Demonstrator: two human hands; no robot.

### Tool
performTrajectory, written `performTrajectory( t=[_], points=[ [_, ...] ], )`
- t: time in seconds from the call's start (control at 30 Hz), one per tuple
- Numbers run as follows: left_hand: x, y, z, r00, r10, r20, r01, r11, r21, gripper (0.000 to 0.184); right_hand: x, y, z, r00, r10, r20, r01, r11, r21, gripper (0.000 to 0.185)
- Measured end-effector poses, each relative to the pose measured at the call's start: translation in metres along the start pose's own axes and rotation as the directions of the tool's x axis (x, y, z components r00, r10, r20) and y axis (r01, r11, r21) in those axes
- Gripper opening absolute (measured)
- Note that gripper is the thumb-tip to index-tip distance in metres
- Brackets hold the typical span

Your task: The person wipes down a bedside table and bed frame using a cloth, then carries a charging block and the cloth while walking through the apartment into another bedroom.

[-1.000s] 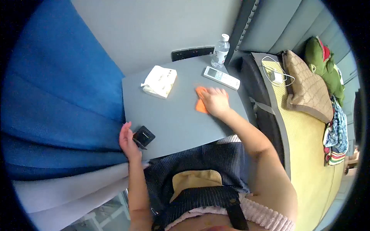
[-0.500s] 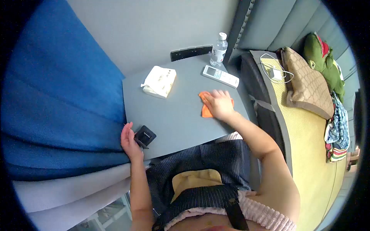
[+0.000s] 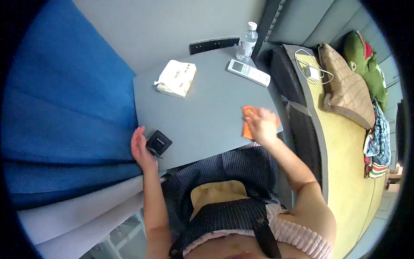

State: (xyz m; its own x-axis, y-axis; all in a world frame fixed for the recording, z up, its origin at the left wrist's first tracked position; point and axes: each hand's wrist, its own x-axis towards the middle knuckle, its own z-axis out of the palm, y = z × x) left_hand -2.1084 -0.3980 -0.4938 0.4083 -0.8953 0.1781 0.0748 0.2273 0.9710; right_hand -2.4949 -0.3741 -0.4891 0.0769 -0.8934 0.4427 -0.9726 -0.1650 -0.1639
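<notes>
Orange cloth (image 3: 247, 130): four o'clock on the flat grey table (image 3: 202, 112), beneath the right hand (image 3: 263, 125), the nearer. Exposed strip at nine o'clock from the fingers, long axis twelve to six. Right fingers slightly apart, palm down; whether they pinch cloth, cannot tell. Left hand (image 3: 141, 149): eight o'clock, fingers loosely curled, unclosed, beside square black case (image 3: 160, 141); contact unclear.
</notes>
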Motion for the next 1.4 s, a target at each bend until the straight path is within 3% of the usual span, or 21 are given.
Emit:
performTrajectory(
  t=[0.13,0.23,0.27,0.43,0.53,0.57,0.67,0.87,1.0,1.13,1.2,1.27,1.33,1.4],
  points=[
    [0.001,0.002,0.004,0.998,-0.066,-0.011,0.065,0.996,-0.056,0.032,0.012,-0.074,0.013,0.979,-0.206,0.003,0.203,0.965,0.168,0.023],
    [0.001,0.003,0.004,0.998,-0.059,-0.002,0.058,0.997,-0.06,0.032,-0.019,-0.05,-0.012,0.96,-0.268,0.079,0.25,0.95,0.188,0.025],
    [0.002,0.002,0.003,0.999,-0.047,-0.011,0.046,0.998,-0.051,0.032,-0.02,-0.04,-0.034,0.943,-0.25,0.218,0.232,0.967,0.106,0.028],
    [0.003,-0.001,0.0,0.999,-0.042,0.011,0.042,0.998,-0.046,0.031,0.017,-0.054,0.005,0.968,-0.243,0.069,0.228,0.958,0.172,0.024],
    [0.001,-0.003,0.001,0.998,-0.059,-0.008,0.059,0.997,-0.056,0.03,0.01,-0.041,-0.001,0.948,-0.271,0.167,0.243,0.955,0.169,0.024],
    [0.002,-0.003,0.0,0.998,-0.06,-0.022,0.058,0.997,-0.057,0.03,0.0,-0.031,-0.014,0.939,-0.329,0.103,0.305,0.932,0.195,0.024],
    [0.004,-0.007,-0.004,0.998,-0.066,-0.004,0.065,0.994,-0.083,0.03,-0.014,-0.013,-0.032,0.9,-0.312,0.303,0.267,0.947,0.18,0.026],
    [0.002,-0.004,-0.004,0.996,-0.083,0.029,0.085,0.993,-0.085,0.031,0.015,-0.039,-0.001,0.928,-0.342,0.149,0.293,0.915,0.277,0.027],
    [0.003,0.001,0.002,0.996,-0.083,-0.017,0.082,0.994,-0.069,0.031,-0.007,-0.002,-0.033,0.875,-0.308,0.374,0.249,0.948,0.198,0.028],
    [0.003,-0.003,0.0,0.996,-0.09,0.004,0.09,0.991,-0.099,0.034,0.02,-0.038,-0.003,0.911,-0.335,0.241,0.275,0.928,0.25,0.028],
    [-0.002,0.001,-0.001,0.995,-0.098,-0.014,0.096,0.988,-0.122,0.036,0.051,-0.052,0.018,0.943,-0.265,0.2,0.213,0.945,0.246,0.031],
    [-0.003,0.014,0.001,0.984,-0.175,-0.03,0.163,0.957,-0.241,0.042,0.1,-0.035,0.022,0.912,-0.041,0.409,-0.094,0.947,0.306,0.034],
    [-0.001,0.005,-0.008,0.984,-0.173,-0.034,0.154,0.936,-0.317,0.046,0.105,-0.024,0.044,0.996,-0.063,0.062,0.066,0.997,-0.036,0.041],
    [0.001,0.007,-0.007,0.977,-0.208,-0.038,0.186,0.933,-0.309,0.044,0.104,-0.048,0.066,0.992,-0.038,0.118,0.039,0.999,-0.01,0.045]
  ],
)
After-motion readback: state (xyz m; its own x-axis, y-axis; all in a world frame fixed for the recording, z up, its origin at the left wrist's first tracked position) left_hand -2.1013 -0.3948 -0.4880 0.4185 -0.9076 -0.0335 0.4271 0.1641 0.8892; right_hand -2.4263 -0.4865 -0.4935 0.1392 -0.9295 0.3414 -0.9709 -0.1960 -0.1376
